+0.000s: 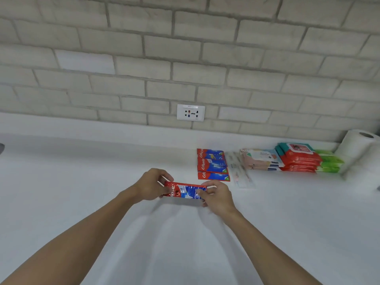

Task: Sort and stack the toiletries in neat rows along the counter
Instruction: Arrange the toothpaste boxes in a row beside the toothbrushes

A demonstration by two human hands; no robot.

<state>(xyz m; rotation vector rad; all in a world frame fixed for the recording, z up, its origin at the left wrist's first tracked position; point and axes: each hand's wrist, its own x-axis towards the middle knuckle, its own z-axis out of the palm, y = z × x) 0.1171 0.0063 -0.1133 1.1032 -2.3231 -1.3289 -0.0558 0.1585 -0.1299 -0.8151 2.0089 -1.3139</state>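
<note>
Toothpaste box [186, 191] lies crosswise in your grip, one end in each hand. Your left hand [151, 185] pinches the red end and your right hand [217, 195] pinches the blue-and-white end, the fingers of both curled round the carton. It is a long, flat carton: red with white lettering at the left, turning to blue and white with more print towards the right. The print is too blurred to read in full. A soft shadow lies on the counter [82, 202] right under the grip.

Beyond the grip and a little to its right sits a stack [212, 166] of matching red-and-blue cartons, lying the same way, close to your right hand but apart from it. Just right of that stack lies a clear pack [238, 169]; what it holds is hard to make out. Further right come piles of wipes [298, 157]: a pastel pile, a taller red-and-teal pile, then green packs, each touching the next. A white paper roll [357, 149] stands at the far right, beside the green packs.

The counter is plain white and smooth. Straight ahead of the grip, a pale brick wall [185, 58] rises from its back edge, with a white socket [190, 112] set low in it.
</note>
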